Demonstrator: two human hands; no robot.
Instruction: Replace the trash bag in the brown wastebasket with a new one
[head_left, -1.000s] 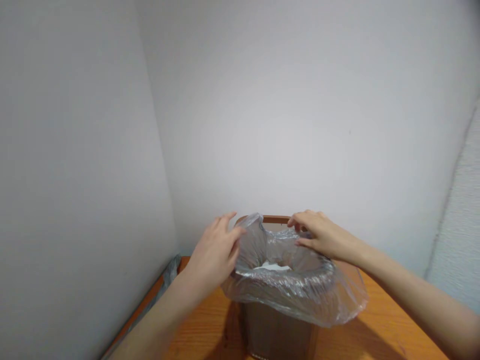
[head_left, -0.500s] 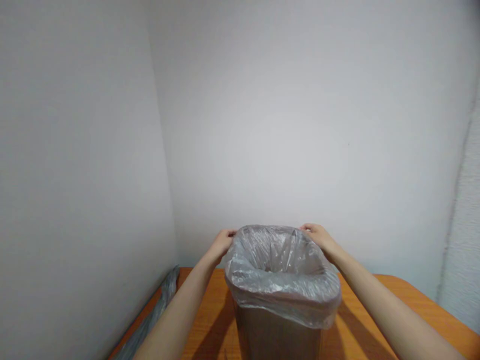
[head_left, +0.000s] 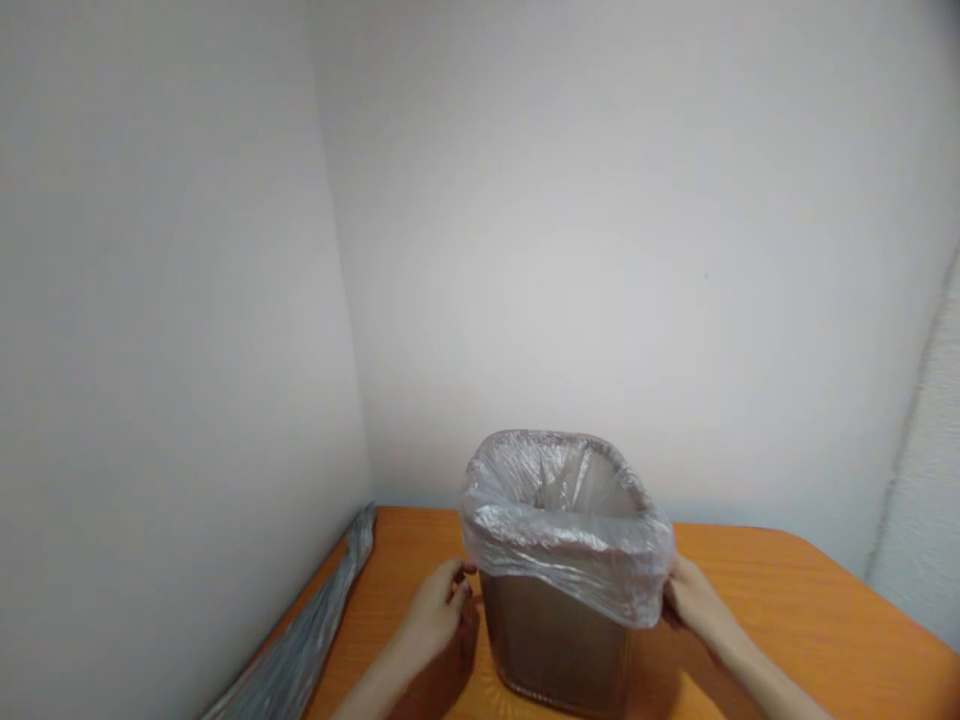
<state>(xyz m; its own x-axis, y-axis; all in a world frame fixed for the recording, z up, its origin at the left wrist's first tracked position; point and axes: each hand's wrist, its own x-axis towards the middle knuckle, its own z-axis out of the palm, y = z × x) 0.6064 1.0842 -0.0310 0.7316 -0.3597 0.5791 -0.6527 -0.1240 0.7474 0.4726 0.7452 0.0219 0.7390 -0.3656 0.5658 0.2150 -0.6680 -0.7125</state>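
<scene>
A small brown bin (head_left: 555,650) stands on an orange wooden table (head_left: 787,620). A clear plastic liner bag (head_left: 562,530) is folded down over its rim all round. My left hand (head_left: 435,610) is at the bin's left side, fingers curled near the liner's lower edge. At the bin's right side my right hand (head_left: 694,600) touches the liner's hanging hem, its fingertips hidden behind the plastic. I cannot tell whether either hand pinches the plastic.
White walls meet in a corner behind the bin. A crumpled grey plastic bag (head_left: 300,640) lies along the left wall at the table's edge. The table's right end curves off near a textured wall (head_left: 922,480).
Both hands came down from the bin's rim to its sides below the liner's hem. The liner, loose a second ago, now sits over the whole rim.
</scene>
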